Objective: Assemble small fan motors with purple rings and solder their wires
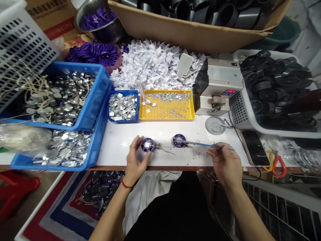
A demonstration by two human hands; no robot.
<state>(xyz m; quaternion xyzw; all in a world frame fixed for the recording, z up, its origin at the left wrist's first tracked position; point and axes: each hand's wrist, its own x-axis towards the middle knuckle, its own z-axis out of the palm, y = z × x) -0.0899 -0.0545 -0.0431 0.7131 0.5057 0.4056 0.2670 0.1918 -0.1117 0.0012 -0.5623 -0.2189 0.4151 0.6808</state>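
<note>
Closed around the left side of a round purple housing [145, 149] is my left hand [135, 157], thumb and fingers at its rim. A pale square piece sits inside that housing, and thin wires trail from it to the right. My right hand [225, 164] pinches a thin blue-handled brush or stick [209, 145]. Its tip reaches into a second purple housing [176, 143] on the white table, which also has wires on its right. A shallow round dish of grey paste [215, 125] lies beyond my right hand, with a small flat tool across its edge.
Behind the housings stand a blue tray of square metal pieces [137, 106] and a yellow tray [167, 117] of tiny parts. A metal machine [220, 80] with a red display is right of them. Blue bins [72, 127] flank the left; a phone [255, 149] and scissors [279, 165] lie right.
</note>
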